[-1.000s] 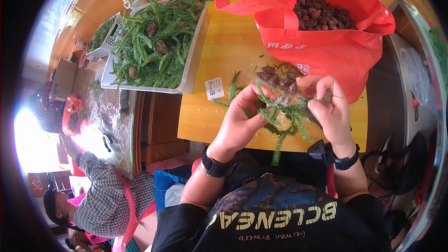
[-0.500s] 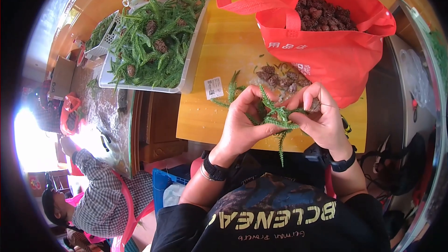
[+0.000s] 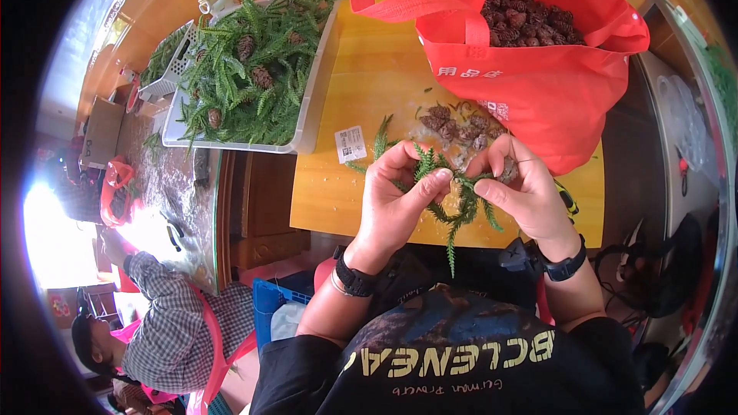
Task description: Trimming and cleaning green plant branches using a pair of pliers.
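A green artificial pine sprig (image 3: 459,211) hangs between my two hands above the front part of the yellow table. My left hand (image 3: 398,192) pinches it between thumb and fingers. On the other side, my right hand (image 3: 524,190) has its fingers closed on a stem of the same sprig. Some needled tips droop below the fingers. Just beyond the hands lies a small pile of brown pine cones (image 3: 448,124). A single green sprig (image 3: 382,138) rests on the table beside my left hand, near a white printed tag (image 3: 351,144).
A white bin (image 3: 307,119) heaped with green sprigs and cones stands at the back left. A red bag (image 3: 538,92) full of pine cones (image 3: 526,19) fills the back right. At the far left, a person in a checked shirt (image 3: 173,338) sits by another table (image 3: 184,207).
My hands have shifted slightly and turned the sprig, so its tips now hang lower between them. The left thumb now presses on the sprig's middle.
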`<action>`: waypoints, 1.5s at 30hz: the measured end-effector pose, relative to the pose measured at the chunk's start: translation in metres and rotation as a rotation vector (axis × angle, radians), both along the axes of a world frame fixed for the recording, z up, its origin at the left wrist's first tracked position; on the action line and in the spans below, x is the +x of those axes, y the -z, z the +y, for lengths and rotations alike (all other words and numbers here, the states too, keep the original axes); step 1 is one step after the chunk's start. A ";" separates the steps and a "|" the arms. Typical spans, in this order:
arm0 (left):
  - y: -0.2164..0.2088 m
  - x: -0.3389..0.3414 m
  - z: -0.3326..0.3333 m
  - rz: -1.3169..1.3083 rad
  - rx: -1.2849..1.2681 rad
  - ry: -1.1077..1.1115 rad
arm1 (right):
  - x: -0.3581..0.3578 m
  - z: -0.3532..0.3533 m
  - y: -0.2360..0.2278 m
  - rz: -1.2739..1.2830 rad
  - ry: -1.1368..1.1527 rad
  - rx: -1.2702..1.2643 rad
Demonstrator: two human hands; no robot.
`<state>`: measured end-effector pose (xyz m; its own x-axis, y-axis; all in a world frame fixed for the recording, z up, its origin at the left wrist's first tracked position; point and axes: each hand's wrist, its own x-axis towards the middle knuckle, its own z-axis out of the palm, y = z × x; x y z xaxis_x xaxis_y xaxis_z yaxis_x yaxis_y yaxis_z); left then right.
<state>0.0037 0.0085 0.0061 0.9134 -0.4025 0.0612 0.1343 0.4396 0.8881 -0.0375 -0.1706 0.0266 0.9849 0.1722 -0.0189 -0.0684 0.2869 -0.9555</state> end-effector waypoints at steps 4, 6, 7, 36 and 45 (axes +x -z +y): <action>-0.003 -0.002 0.000 -0.028 0.040 -0.032 | 0.001 0.001 -0.001 -0.006 -0.021 -0.010; -0.005 -0.003 0.001 -0.061 0.067 -0.059 | 0.002 0.000 -0.002 0.015 -0.042 0.009; -0.006 -0.004 0.001 -0.061 0.067 -0.059 | 0.002 -0.001 -0.003 0.036 -0.060 0.028; -0.007 0.001 0.003 0.177 -0.060 0.171 | 0.009 -0.008 -0.001 -0.008 0.028 0.074; -0.005 0.008 0.008 0.152 0.027 0.159 | 0.000 -0.013 -0.026 -0.416 0.135 -0.654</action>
<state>0.0115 0.0167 0.0106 0.8364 -0.5415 -0.0847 0.3327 0.3787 0.8637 -0.0374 -0.1835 0.0524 0.9447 0.1315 0.3002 0.3277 -0.3619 -0.8727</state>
